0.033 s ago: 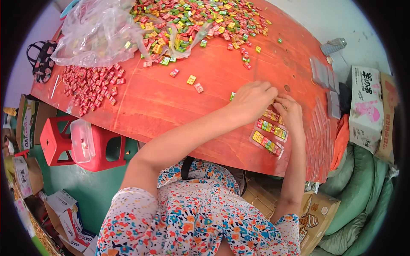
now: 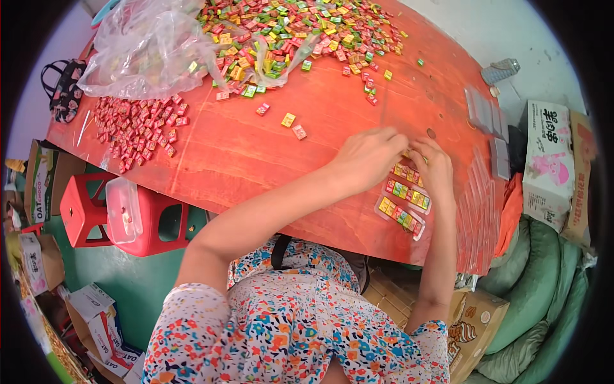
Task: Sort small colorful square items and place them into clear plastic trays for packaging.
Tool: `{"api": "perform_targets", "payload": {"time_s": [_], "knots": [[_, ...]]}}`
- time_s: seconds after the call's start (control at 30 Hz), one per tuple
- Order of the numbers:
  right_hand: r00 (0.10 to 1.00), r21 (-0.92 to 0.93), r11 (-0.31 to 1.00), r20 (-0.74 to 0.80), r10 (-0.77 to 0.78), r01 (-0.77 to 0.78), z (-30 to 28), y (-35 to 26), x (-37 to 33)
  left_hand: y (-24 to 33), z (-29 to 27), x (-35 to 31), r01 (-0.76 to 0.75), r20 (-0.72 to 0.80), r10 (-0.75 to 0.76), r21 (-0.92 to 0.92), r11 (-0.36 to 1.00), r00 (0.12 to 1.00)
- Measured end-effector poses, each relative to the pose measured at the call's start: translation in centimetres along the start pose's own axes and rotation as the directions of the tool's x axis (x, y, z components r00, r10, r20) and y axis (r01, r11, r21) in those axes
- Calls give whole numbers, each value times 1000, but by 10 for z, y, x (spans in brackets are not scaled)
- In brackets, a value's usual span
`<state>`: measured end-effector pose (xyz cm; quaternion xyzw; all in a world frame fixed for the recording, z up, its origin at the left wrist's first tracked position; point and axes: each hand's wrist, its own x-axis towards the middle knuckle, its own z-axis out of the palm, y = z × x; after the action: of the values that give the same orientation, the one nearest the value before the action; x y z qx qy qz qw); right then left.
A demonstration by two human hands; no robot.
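My left hand (image 2: 374,157) reaches across the red table with its fingers bent and pressed together at the tips. Its fingertips meet those of my right hand (image 2: 435,165), also closed, over the far end of several clear trays. A bit of yellow shows between the fingertips, but what each hand grips is mostly hidden. Just below the hands, a row of small wrapped pieces (image 2: 407,173) is partly covered by my right hand. Nearer me lie a middle filled tray (image 2: 407,195) and a near filled tray (image 2: 400,217), holding red, yellow and green pieces.
A big heap of mixed small pieces (image 2: 288,32) lies at the back beside a clear plastic bag (image 2: 144,54). Red pieces (image 2: 137,131) are piled at left. Clear trays (image 2: 480,211) line the right edge, near cartons (image 2: 547,166). Red stools (image 2: 144,221) stand at left.
The green piece seen beyond my left hand is now out of sight. My left hand has lowered slightly, and my right fingers have shifted a little; both stay together over the trays.
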<state>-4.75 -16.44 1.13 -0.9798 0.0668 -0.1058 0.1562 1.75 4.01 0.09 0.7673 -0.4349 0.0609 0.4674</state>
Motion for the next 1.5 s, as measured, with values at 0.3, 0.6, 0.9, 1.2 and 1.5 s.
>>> {"api": "perform_targets", "payload": {"time_s": [0.3,0.6,0.9,1.2,1.5], "knots": [[910,364,854,40,-413,372,76,-176,57,-34,-114,-128,393,52,-389,-98,914,920],[857,217,834,-33,-514,508,117,-211,73,-42,-114,-147,413,-68,-446,-275,868,892],[996,384,919,13,86,-85,10,-44,6,-37,-111,-140,408,-40,-434,-273,871,900],[994,160,985,-99,-47,63,27,1,0,-31,-111,-141,430,-51,-452,-229,873,891],[955,-11,968,-161,-249,250,37,12,-13,-35,-110,-141,432,-59,-451,-198,880,891]]}}
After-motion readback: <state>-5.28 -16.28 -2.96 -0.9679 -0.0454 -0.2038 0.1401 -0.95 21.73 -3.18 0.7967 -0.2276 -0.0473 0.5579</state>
